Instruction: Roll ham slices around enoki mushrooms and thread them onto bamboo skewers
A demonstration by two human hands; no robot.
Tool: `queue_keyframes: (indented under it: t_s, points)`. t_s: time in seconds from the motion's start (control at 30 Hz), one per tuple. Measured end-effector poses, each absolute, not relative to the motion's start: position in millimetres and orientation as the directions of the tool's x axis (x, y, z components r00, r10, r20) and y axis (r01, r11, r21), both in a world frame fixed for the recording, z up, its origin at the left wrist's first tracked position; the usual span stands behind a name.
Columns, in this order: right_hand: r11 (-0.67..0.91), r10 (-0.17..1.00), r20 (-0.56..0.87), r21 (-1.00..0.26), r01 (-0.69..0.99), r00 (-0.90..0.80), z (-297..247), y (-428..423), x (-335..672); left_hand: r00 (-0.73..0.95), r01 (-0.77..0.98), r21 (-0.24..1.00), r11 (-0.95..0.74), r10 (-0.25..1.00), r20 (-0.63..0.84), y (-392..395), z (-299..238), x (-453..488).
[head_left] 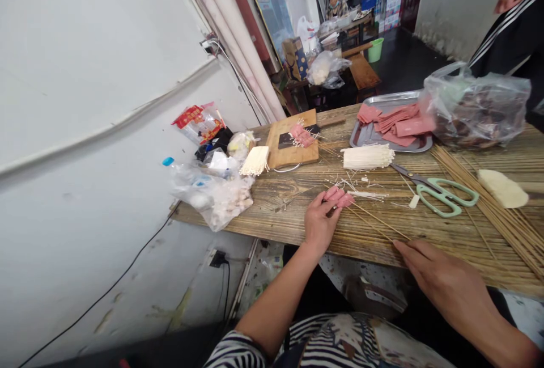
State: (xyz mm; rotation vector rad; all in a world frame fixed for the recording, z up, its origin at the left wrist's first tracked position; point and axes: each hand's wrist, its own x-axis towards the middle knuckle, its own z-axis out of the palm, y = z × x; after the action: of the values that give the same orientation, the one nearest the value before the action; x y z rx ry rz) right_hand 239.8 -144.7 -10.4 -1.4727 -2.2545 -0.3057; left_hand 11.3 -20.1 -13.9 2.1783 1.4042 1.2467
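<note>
From my seat I have the row of small pink rolls [339, 197] on the tabletop [272, 215], inward from its near edge and about midway along the stretch I see. Two thin tan bamboo skewers [376, 221] run from it toward that edge. The left hand [322, 221] is curled with its fingers bent over the rolls, gripping them. The right hand [440, 271] is at the near edge, fingers drawn together, fingertips closed on the ends of the skewers.

Just beyond the rolls I see loose white mushroom strands [369, 195], then a thick bundle of white thin-stemmed mushrooms [368, 157]. To the right lie scissors with pale green handles [442, 197], a long sheaf of bamboo sticks [484, 201] and a pale yellow slab [505, 188] touching it. By the far edge a shiny metal tray [357, 142] carries flat pink slices [399, 118], with a bulging clear plastic bag [488, 107] beside it.

Farther left, at the far edge, a light wooden cutting board [293, 157] bears a dark blade [286, 140], with a pink piece with white strands [302, 136] across it. Near the left end, a clear bag of pale pieces [229, 203] overhangs the near edge.
</note>
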Motion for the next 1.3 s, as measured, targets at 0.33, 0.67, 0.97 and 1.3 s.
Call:
queue_keyframes:
  t_s: [0.33,0.67,0.97,1.3]
  points:
    - [0.417,0.816,0.487,-0.125,0.9,-0.311,-11,-138,236,0.174,0.596,0.606,-0.527,0.821,0.543,-20,-16,11]
    - [0.428,0.807,0.493,-0.111,0.897,-0.324,-25,-129,239,0.174,0.58,0.605,-0.545,0.809,0.562,-21,-10,13]
    - [0.421,0.772,0.525,-0.002,0.907,-0.357,-25,-123,237,0.185,0.583,0.578,-0.571,0.786,0.59,-19,-9,15]
    - [0.445,0.755,0.534,0.007,0.896,-0.379,-29,-119,232,0.184,0.563,0.597,-0.571,0.792,0.583,-19,-8,15]
